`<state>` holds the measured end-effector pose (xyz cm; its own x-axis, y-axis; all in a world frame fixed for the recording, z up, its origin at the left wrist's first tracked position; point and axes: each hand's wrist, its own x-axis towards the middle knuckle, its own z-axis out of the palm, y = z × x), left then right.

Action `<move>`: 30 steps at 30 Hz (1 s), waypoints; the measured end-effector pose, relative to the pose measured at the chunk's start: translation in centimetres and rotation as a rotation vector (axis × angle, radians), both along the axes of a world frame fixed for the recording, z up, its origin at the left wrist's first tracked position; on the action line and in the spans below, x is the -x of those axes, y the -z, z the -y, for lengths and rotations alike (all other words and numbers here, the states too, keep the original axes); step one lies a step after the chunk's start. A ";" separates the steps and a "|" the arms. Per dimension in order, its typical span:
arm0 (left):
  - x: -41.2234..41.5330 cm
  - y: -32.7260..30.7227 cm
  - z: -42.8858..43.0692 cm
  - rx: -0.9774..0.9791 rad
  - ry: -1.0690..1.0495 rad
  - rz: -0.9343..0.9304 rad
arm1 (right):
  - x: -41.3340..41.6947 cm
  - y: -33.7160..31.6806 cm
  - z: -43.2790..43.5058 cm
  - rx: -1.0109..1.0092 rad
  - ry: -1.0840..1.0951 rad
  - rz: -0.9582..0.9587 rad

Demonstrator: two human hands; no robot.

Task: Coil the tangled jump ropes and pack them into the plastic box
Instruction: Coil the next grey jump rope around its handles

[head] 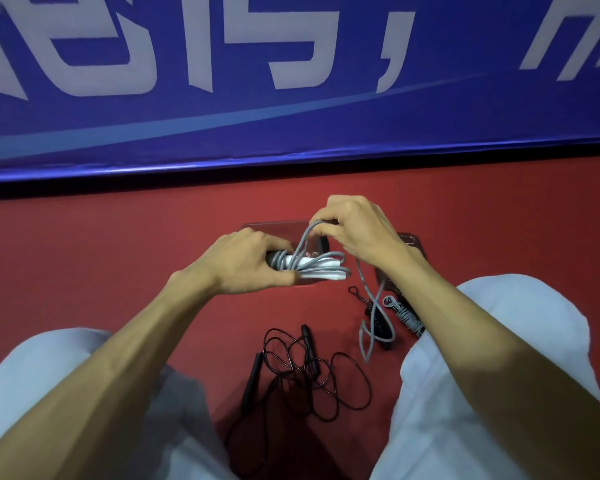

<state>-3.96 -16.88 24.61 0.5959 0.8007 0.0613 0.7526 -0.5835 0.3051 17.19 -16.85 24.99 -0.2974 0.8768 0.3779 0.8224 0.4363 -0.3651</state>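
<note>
Gray jump rope (321, 270), half coiled, is at 12 o'clock in front of the person, held off the red floor (118, 258) between both hands. The left hand (246, 265) grips the bundle at its 9 o'clock end, fingers curled round the gathered loops and the white handles. The bundle's long axis therefore runs from 9 to 3 o'clock, with the handle tips pointing to 3. The right hand (357, 230) is at 1 o'clock of the bundle, just beside it, pinching 1 raised loop of cord between thumb and fingertips. From that hand the loose tail (374, 304) drops toward 6 o'clock and trails on the floor near the right knee. I judge the next wrap has to cross the bundle's axis, led by the right hand while the left holds firm. The clear plastic box (274, 225) lies directly beneath and behind the bundle; the left hand looks nearer its middle. At 6 o'clock, well apart, a black jump rope (309, 348) lies tangled. At 4 o'clock a second gray rope (407, 318), already wound, lies just beside the tail.
</note>
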 end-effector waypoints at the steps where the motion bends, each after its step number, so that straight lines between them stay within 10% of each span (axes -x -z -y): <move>1: 0.1 -0.1 0.2 0.051 0.014 0.066 | -0.1 0.1 -0.1 0.029 -0.007 0.005; 10: -0.1 -1.3 -0.1 0.547 -0.086 1.010 | 1.3 0.3 0.6 0.175 -0.046 -0.195; 18: -0.7 -1.2 -0.2 0.519 -0.189 1.082 | 2.0 -0.3 1.0 0.421 -0.036 -0.518; 30: 0.5 0.5 -1.8 0.084 -0.402 0.760 | 1.6 -0.1 1.3 0.585 -0.062 -0.172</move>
